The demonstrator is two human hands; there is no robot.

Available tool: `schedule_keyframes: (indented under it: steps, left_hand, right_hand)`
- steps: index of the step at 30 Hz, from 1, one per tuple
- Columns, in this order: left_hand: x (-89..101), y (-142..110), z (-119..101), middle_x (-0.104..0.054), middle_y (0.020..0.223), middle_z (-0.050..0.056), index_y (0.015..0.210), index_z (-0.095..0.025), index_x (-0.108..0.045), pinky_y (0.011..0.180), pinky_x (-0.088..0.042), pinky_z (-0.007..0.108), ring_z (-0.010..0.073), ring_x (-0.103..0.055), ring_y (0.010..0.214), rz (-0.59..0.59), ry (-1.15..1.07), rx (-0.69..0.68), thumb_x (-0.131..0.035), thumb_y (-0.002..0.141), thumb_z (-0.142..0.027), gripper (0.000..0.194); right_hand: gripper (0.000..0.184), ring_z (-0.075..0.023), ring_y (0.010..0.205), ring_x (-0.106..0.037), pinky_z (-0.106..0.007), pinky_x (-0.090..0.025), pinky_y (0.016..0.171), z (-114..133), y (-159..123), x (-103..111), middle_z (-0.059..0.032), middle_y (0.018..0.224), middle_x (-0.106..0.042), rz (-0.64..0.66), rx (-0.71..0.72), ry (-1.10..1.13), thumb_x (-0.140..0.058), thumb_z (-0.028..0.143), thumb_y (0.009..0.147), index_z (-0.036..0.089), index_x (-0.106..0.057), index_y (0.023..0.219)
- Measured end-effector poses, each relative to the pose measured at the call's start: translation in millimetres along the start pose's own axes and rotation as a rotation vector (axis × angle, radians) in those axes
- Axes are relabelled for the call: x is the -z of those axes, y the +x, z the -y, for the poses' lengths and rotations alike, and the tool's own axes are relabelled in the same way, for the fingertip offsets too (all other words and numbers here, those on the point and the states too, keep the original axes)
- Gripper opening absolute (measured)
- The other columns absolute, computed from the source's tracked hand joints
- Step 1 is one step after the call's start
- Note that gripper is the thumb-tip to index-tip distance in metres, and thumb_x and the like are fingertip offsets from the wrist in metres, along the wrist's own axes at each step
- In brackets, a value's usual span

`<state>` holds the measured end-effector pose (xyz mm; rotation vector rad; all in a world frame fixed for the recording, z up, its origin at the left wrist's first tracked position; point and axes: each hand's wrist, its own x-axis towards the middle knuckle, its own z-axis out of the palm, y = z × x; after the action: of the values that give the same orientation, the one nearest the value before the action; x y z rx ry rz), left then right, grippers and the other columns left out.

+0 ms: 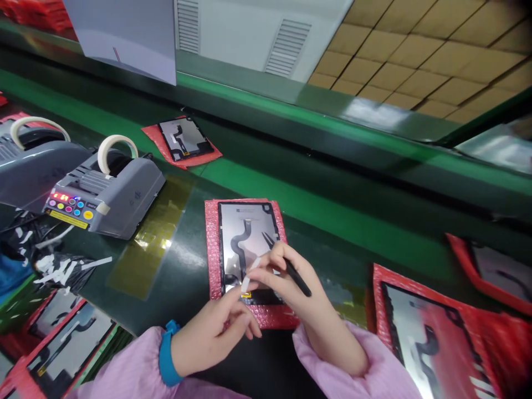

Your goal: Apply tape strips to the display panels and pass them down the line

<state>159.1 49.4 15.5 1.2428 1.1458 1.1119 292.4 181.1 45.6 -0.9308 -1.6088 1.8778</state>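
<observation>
Here my right hand [286, 277] pinches the strip [245, 285] over the panel [258, 241], its long axis running from the counter's [178, 271] near edge. Whether my left hand [211, 332] grips too, I can't tell.

The head camera looks forward and down from the wearer's own height, near enough that the left hand [216, 335] and right hand [291, 280] loom large at lower centre. Its frame leans, so the green belt [241, 177] slants down rightward, and it reaches to stacked cartons [399, 52]; the dim far-right edge seems stretched, making depth there uncertain.
</observation>
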Motion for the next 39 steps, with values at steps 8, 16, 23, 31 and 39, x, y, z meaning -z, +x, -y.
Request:
schedule_keyframes:
  steps: [8, 16, 23, 31, 39]
  left_hand:
    - [47.3, 5.5, -30.2, -0.067, 0.074, 0.001, 0.095, -0.019, -0.066, 0.069, -0.049, 0.027, 0.0153, -0.062, 0.069, 0.068, 0.578, -0.008, -0.038, 0.102, -0.022, 0.029]
    - [44.0, 30.0, -10.1, -0.066, 0.091, 0.008, 0.122, -0.016, -0.060, 0.076, -0.055, 0.040, 0.0247, -0.063, 0.085, 0.047, 1.270, -0.035, -0.046, 0.091, -0.007, 0.035]
    - [35.1, 39.7, 8.0, -0.064, 0.093, 0.010, 0.131, -0.011, -0.055, 0.075, -0.056, 0.041, 0.0276, -0.064, 0.089, 0.096, 1.388, -0.051, -0.047, 0.086, 0.001, 0.048]
    - [41.2, 21.1, 11.9, -0.062, 0.094, 0.007, 0.123, -0.016, -0.055, 0.069, -0.054, 0.034, 0.0217, -0.066, 0.077, -0.271, 1.066, 0.113, -0.041, 0.094, -0.009, 0.033]
    - [51.2, 41.0, -0.2, -0.061, 0.069, 0.000, 0.095, -0.020, -0.052, 0.065, -0.044, 0.031, 0.0202, -0.063, 0.059, -0.329, 0.773, 0.527, -0.045, 0.099, -0.040, 0.022]
  right_hand:
    - [0.051, -0.0139, 0.061, -0.054, -0.029, -0.044, 0.061, -8.7, 54.8, 15.9, 0.0034, 0.072, -0.065, 0.002, 0.098, -0.219, -0.079, 0.045, 0.074, 0.026, -0.033, 0.073]
    - [0.048, -0.0171, 0.065, -0.059, -0.031, -0.044, 0.066, -26.2, 67.3, 16.9, 0.0016, 0.071, -0.066, 0.129, 0.094, -0.433, -0.073, 0.052, 0.078, 0.026, -0.034, 0.071]
    - [0.049, -0.0154, 0.058, -0.053, -0.031, -0.042, 0.064, -38.1, 71.8, 13.0, 0.0018, 0.075, -0.066, 0.059, 0.100, -0.474, -0.075, 0.051, 0.076, 0.026, -0.033, 0.074]
    - [0.041, -0.0186, 0.065, -0.055, -0.031, -0.040, 0.065, -25.1, 97.3, 20.5, 0.0037, 0.072, -0.054, -0.414, 0.143, -0.641, -0.072, 0.040, 0.075, 0.027, -0.034, 0.080]
    - [0.040, -0.0195, 0.065, -0.059, -0.032, -0.044, 0.066, -35.1, 33.2, 72.1, 0.0017, 0.073, -0.061, -0.558, 0.034, -0.642, -0.063, 0.055, 0.079, 0.027, -0.035, 0.085]
